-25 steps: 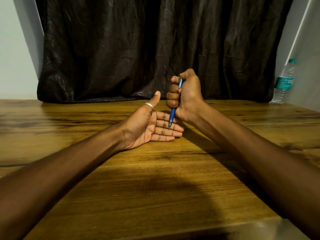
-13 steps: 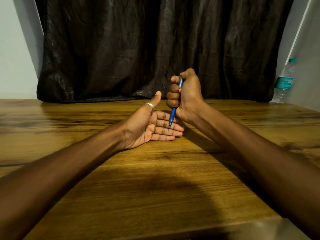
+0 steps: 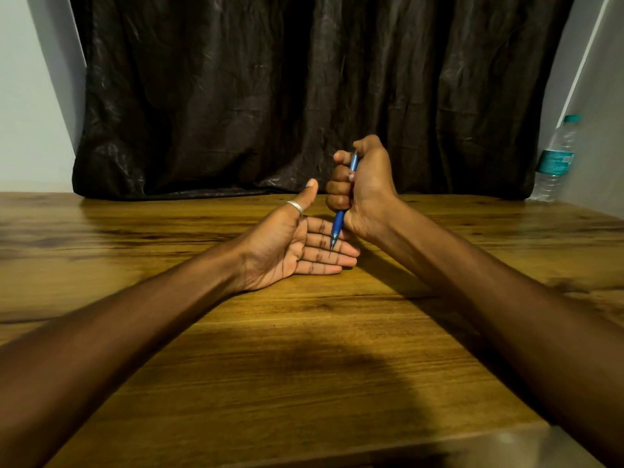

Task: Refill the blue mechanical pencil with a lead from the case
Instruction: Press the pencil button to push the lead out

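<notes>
My right hand (image 3: 363, 187) is closed in a fist around the blue mechanical pencil (image 3: 338, 222), which stands nearly upright with its tip pointing down. Its thumb sits over the pencil's top end. The tip hovers just above the fingers of my left hand (image 3: 293, 246), which lies flat on the wooden table (image 3: 304, 349), palm up and empty, thumb raised with a silver ring on it. A thin dark line, possibly a lead, shows at the tip against my fingers. No lead case is in view.
A dark crumpled curtain (image 3: 304, 96) hangs behind the table's far edge. A clear water bottle (image 3: 557, 160) with a teal cap and label stands at the far right by the wall. The table's near edge runs along the bottom right.
Almost nothing has moved. Both hands hold the same pose, with the pencil tip staying over my left fingers.
</notes>
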